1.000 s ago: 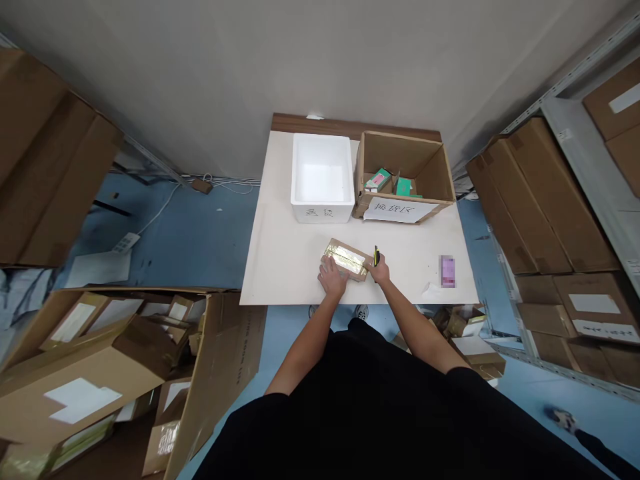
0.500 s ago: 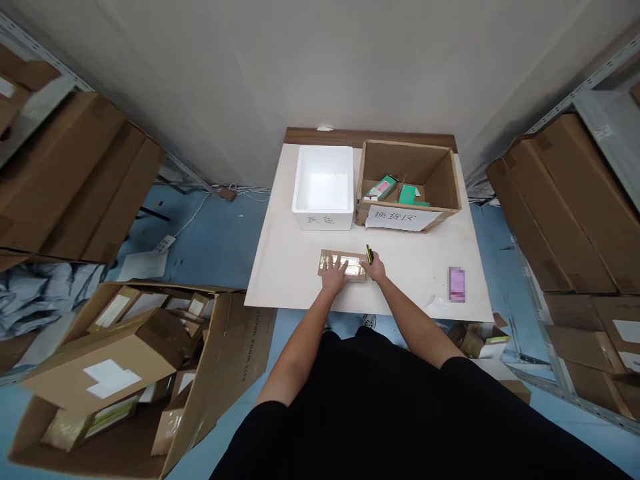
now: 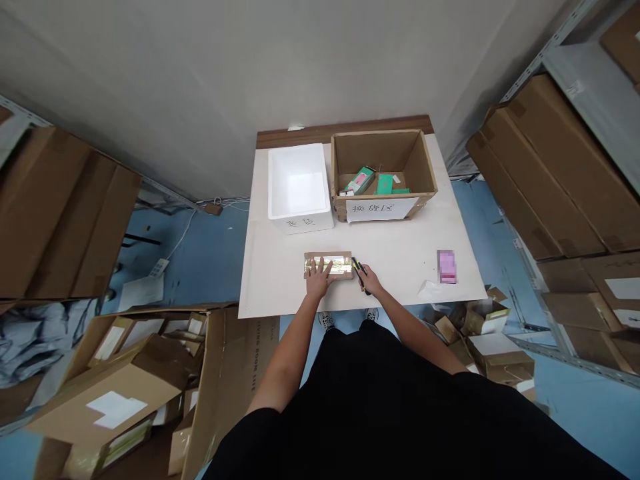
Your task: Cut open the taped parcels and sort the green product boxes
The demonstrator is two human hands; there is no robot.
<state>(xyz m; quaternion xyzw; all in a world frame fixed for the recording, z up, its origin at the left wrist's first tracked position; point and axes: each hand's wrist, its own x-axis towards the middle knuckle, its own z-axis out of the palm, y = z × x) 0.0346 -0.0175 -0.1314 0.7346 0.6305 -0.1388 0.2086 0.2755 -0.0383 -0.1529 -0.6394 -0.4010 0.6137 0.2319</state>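
A small brown taped parcel (image 3: pixel 336 263) lies flat near the front of the white table (image 3: pixel 280 273). My left hand (image 3: pixel 318 279) rests on its left part with fingers spread flat. My right hand (image 3: pixel 369 279) is closed around a yellow-and-black utility knife (image 3: pixel 357 268), whose tip sits at the parcel's right end.
A white foam box (image 3: pixel 299 190) and a labelled cardboard box (image 3: pixel 381 175) holding green and pink packets stand at the back of the table. A pink item (image 3: pixel 446 266) lies at the right. Stacked cartons flank both sides; open cartons lie on the blue floor at left.
The parcel has turned to lie square to the table edge. My left hand moved from its near corner onto its top. The knife hand stays at the right end.
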